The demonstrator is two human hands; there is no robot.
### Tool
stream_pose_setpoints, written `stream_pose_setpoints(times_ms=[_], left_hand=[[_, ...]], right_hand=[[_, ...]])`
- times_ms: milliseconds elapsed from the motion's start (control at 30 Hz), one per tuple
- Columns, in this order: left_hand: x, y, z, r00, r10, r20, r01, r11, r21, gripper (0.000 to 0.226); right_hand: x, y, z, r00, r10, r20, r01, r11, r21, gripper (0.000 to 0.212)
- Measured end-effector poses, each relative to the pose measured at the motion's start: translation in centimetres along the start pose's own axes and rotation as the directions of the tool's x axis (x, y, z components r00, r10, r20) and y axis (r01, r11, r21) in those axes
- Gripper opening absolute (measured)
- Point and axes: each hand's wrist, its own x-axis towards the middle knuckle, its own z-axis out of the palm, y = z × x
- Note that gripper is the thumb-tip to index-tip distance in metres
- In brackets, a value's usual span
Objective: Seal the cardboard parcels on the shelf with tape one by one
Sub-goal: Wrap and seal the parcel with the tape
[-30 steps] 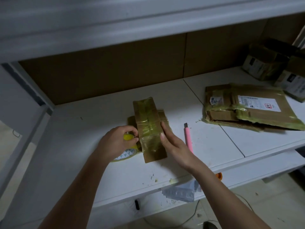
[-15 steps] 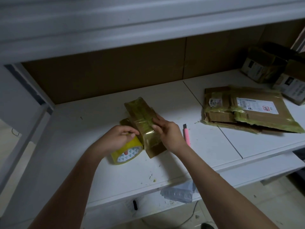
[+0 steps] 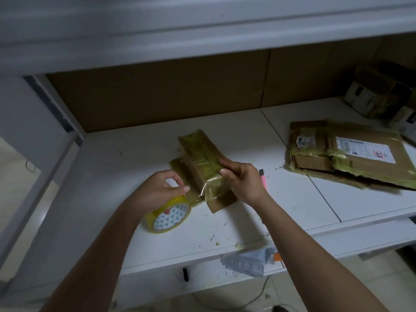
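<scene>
Brown cardboard wrapped in yellowish-clear tape: a narrow parcel (image 3: 199, 158) lies tilted on a white shelf (image 3: 225, 122), near the middle of the head camera's view, its far end pointing away and to the left. It rests on a second, flatter piece of cardboard (image 3: 221, 201) that sticks out beneath its near end.

The right hand (image 3: 244, 180) holds the parcel's near right edge, fingers curled over the top with the thumb against the side. The left hand (image 3: 158, 191) pinches thumb and forefinger together at the top of a roll of yellow tape (image 3: 170, 213), which stands on edge on the shelf just left of the parcel. A strip of tape (image 3: 195, 194) runs from the roll to the parcel's near end.

A pink utility knife (image 3: 263, 180) lies on the shelf just right of the right hand, partly hidden by it. Farther right lies a flat taped parcel with a white shipping label (image 3: 364, 152), well apart from the hands. In the back right corner sit more boxes (image 3: 378, 91), dim and blurred. Small scraps of tape dot the shelf's near edge, and a grey plastic mailer bag (image 3: 247, 262) hangs below it.
</scene>
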Motion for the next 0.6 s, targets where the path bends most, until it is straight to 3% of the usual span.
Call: stream_pose_setpoints(times_ms=[233, 333, 400, 500, 600], left_hand=[[-0.4, -0.4, 1.1, 0.991, 0.012, -0.136, -0.008, 0.999, 0.031, 0.021], [-0.4, -0.6, 1.0, 0.991, 0.003, -0.137, -0.002, 1.0, 0.007, 0.019], [-0.3, -0.8, 1.1, 0.99, 0.007, -0.139, -0.012, 0.999, -0.035, 0.018], [-0.3, -0.8, 1.1, 0.99, 0.017, -0.138, -0.028, 0.997, -0.072, 0.019], [-0.5, -0.6, 1.0, 0.991, 0.016, -0.133, -0.028, 0.995, -0.091, 0.021]], right_hand=[[-1.1, -0.2, -0.5, 0.999, -0.022, 0.044, 0.022, 1.0, 0.002, 0.033], [-2.4, 0.8, -2.4, 0.988, -0.075, -0.134, 0.069, 0.996, -0.048, 0.037], [-3.1, 2.3, -4.6, 0.975, -0.11, -0.195, 0.058, 0.965, -0.257, 0.053], [-3.9, 3.7, -7.2, 1.0, -0.005, 0.013, 0.013, 0.72, -0.694, 0.055], [-4.5, 4.0, -7.9, 0.975, 0.023, 0.222, 0.188, 0.451, -0.873, 0.036]])
